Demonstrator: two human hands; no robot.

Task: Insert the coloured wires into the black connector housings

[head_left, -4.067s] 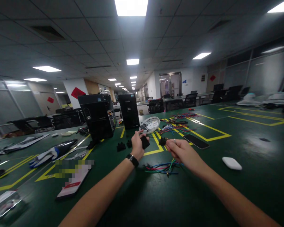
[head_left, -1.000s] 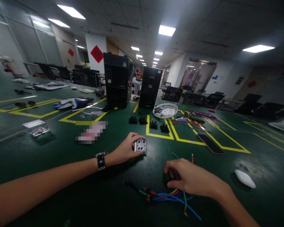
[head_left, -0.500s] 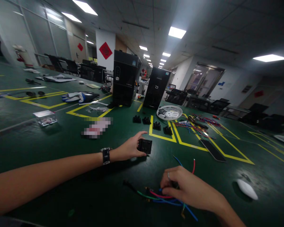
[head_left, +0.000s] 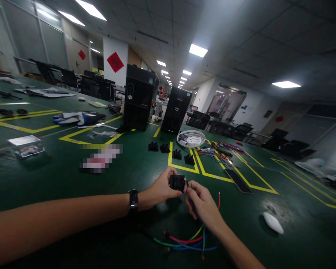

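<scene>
My left hand grips a small black plastic block between thumb and fingers, just above the green table. Pinched in my right hand is a blue wire, its end up against the block's right side; whether it sits inside the block cannot be made out. Below the hands lies a loose bunch of wires in green, red, blue and yellow, with metal terminals on some ends. Part of a red wire shows past my right hand. Several similar black blocks stand farther back.
Two black computer towers stand at the back. Near them are a white basket and a heap of coloured wires. A dark flat panel and a white mouse-shaped object lie right; a clear box and gloves left.
My right hand has lifted a blue wire from the bunch and brought it up to the black block. My left hand still holds the block, now turned slightly. The view has shifted right.
</scene>
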